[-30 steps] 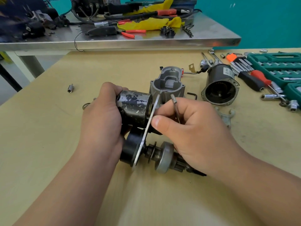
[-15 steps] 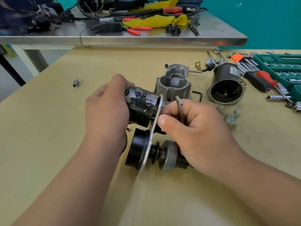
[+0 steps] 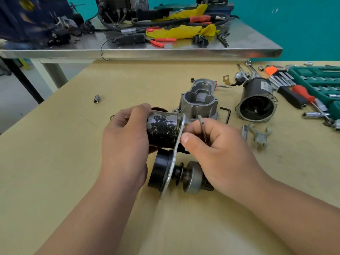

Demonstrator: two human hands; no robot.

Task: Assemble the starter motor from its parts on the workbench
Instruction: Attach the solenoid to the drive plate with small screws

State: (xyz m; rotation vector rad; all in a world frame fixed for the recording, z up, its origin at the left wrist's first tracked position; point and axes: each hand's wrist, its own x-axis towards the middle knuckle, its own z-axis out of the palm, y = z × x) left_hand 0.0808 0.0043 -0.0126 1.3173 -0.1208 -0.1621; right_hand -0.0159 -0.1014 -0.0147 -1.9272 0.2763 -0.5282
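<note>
Seemingly fastening: gripping scuffed black cylindrical solenoid (image 3: 161, 129) in curled left hand (image 3: 127, 142), on or just over tan desk (image 3: 73, 162). Pinching thin steel plate (image 3: 177, 142) and slim metal key (image 3: 202, 126) in right hand (image 3: 220, 153). Next, likely: seating key squarely in a screw not visible here.

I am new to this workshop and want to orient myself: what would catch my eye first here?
At the centre of the pale wooden workbench, the left hand grips a worn black metal cylinder set against a flat silver plate, while the right hand holds a thin steel key beside it. Just behind stands an open grey cast-metal housing, and to the right lie a black cylindrical motor body and a green socket-set case.
</note>
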